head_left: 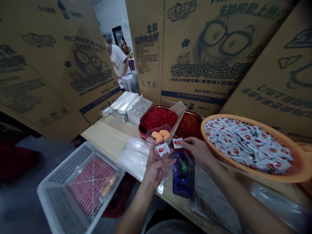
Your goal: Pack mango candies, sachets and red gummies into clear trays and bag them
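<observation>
My left hand (154, 169) is closed around a small white packet with a red print (162, 149). Just beyond its fingers is a clear plastic tray (168, 127) holding a few orange candy pieces (161, 136); whether those fingers also grip the tray, I cannot tell. Between thumb and fingers, my right hand (198, 150) pinches a second white packet (177, 143), close to the tray. A blue tape dispenser (180, 185) with a green core lies below both hands, partly behind clear plastic.
At right stands an orange basket (207, 125) heaped with white packets. Red tubs (141, 130) of red and orange pieces, stacked clear trays (138, 110) and plastic bags (134, 156) occupy the table. A white crate (46, 188) sits lower left. Cardboard boxes (195, 65) wall the back; two people are beyond.
</observation>
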Demonstrator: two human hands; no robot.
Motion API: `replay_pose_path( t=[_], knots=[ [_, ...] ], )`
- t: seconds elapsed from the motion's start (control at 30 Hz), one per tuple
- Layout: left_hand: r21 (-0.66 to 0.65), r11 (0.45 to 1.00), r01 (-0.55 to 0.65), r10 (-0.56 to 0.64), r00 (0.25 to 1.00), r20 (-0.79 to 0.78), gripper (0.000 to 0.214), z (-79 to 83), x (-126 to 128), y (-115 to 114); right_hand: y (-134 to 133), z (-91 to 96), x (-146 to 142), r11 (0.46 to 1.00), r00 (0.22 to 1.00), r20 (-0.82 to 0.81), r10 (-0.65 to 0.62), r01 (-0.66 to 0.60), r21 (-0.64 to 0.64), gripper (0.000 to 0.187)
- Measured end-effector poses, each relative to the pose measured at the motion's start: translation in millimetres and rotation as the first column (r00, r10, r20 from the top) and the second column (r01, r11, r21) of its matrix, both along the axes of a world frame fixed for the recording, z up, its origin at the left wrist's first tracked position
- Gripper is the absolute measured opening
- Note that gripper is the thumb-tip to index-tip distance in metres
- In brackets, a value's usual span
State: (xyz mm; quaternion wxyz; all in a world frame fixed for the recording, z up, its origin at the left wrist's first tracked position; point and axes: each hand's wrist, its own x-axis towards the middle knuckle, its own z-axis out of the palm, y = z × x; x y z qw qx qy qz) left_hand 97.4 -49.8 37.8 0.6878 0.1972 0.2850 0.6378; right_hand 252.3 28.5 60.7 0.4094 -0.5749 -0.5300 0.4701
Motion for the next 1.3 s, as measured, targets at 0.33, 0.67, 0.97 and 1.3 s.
replay_pose_path(
  t=[0.33,0.67,0.97,1.3],
  knots=[
    [-0.056,0.997,-0.043,0.043,0.999,0.0,0.099,-8.9,-30,-7,21,-10.5,-20,0.95,0.897,0.436,0.071,-0.194,0.244,0.022],
    [-0.106,0.979,-0.173,0.171,0.985,-0.026,0.092,-15.1,-65,-10,104,-7.4,-51,0.862,0.302,0.947,0.109,-0.503,0.061,0.013],
    [-0.086,0.986,-0.14,0.137,0.99,-0.039,0.094,-21.0,-69,-6,110,-9.4,-48,0.884,0.416,0.901,0.125,-0.459,0.09,0.014],
    [-0.073,0.994,-0.084,0.082,0.996,-0.029,0.093,-24.8,-59,4,71,-45.7,23,0.864,0.57,0.735,0.367,-0.501,-0.043,0.021]
  ],
)
